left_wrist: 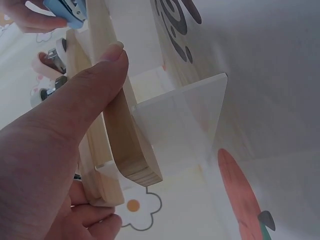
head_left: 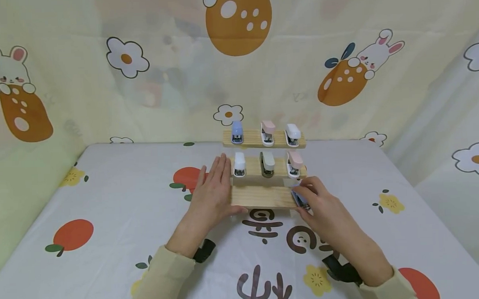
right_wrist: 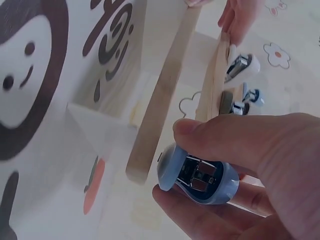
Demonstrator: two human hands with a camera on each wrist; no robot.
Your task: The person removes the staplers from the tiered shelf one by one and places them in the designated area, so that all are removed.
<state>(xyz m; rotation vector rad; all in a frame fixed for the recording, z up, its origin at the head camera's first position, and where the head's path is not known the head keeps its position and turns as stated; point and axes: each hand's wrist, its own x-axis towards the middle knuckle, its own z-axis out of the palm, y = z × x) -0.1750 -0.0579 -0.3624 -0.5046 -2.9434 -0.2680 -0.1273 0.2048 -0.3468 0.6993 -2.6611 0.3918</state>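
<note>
Tablecloth (head_left: 118, 189), left hand (head_left: 213, 192) outstretched, right hand (head_left: 319, 204) pinching stapler (right_wrist: 200, 176)

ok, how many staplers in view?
7. Top shelf, left to right: blue stapler, pink stapler, white stapler. Middle shelf: second white stapler, green stapler, second pink stapler. Right hand holds second blue stapler.

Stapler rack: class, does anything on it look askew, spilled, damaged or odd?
Nothing looks spilled or damaged. Six staplers stand on the upper shelves; only the blue stapler at the right end of the bottom shelf looks askew, tilted in the right hand.
</note>
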